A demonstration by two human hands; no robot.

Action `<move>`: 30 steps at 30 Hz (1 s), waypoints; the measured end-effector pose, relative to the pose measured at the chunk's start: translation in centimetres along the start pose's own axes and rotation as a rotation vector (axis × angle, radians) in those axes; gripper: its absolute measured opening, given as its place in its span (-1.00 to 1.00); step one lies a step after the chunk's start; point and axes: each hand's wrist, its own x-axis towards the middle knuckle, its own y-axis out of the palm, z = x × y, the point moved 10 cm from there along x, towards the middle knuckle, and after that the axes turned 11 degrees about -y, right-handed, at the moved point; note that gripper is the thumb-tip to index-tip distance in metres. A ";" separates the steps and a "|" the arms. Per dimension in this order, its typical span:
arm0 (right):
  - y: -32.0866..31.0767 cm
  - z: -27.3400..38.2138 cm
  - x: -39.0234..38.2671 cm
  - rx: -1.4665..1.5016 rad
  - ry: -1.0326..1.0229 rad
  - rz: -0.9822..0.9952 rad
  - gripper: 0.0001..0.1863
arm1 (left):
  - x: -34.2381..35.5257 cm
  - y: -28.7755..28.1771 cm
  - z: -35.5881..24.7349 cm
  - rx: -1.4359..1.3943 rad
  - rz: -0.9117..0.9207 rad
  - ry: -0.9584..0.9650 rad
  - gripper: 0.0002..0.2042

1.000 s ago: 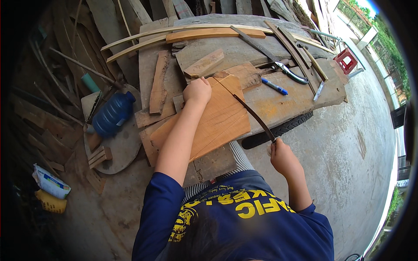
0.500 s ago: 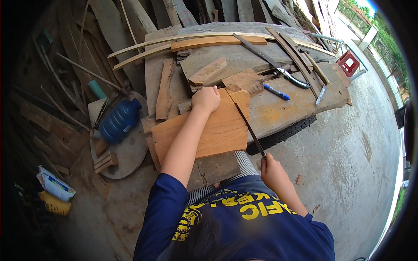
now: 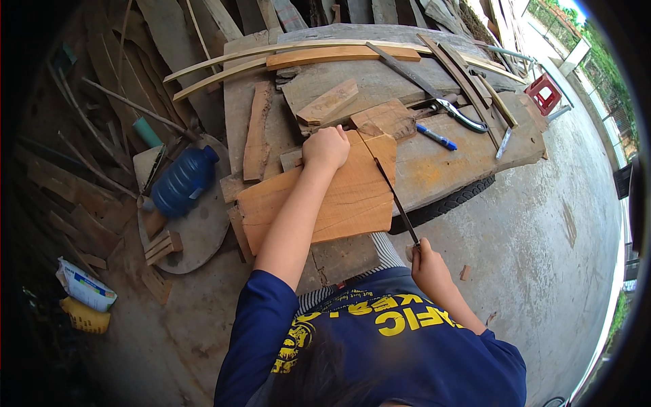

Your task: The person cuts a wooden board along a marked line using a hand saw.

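Observation:
My left hand [image 3: 327, 148] is closed on the far edge of an orange-brown board [image 3: 356, 197] with dark lines across it. My right hand [image 3: 426, 261] grips the handle of a long, narrow, dark saw [image 3: 397, 197], whose blade lies across the board's right part along a cut or line. A blue marker [image 3: 436, 138] lies just right of the board, near a rough wooden block [image 3: 384, 117] and a silver-handled tool [image 3: 461, 114]. The board rests on a weathered plank worktop [image 3: 447, 169].
Long strips [image 3: 339, 57] lie across the worktop's back. Stacked planks [image 3: 149, 41] stand behind and left. A blue water jug [image 3: 184, 182] sits on a round slab at left, white and yellow bags [image 3: 85, 288] below. A red stool [image 3: 542, 95] stands right, a black tyre [image 3: 454, 200] under the worktop.
Compared with a second ago, my right hand and saw handle are lower and further left, and the blade looks straighter and steeper. My left hand keeps its hold; the view has shifted slightly.

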 end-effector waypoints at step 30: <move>-0.5 3.0 8.2 -0.039 -0.023 -0.049 -0.79 | -0.1 -0.3 0.1 -0.014 -0.060 0.018 -0.49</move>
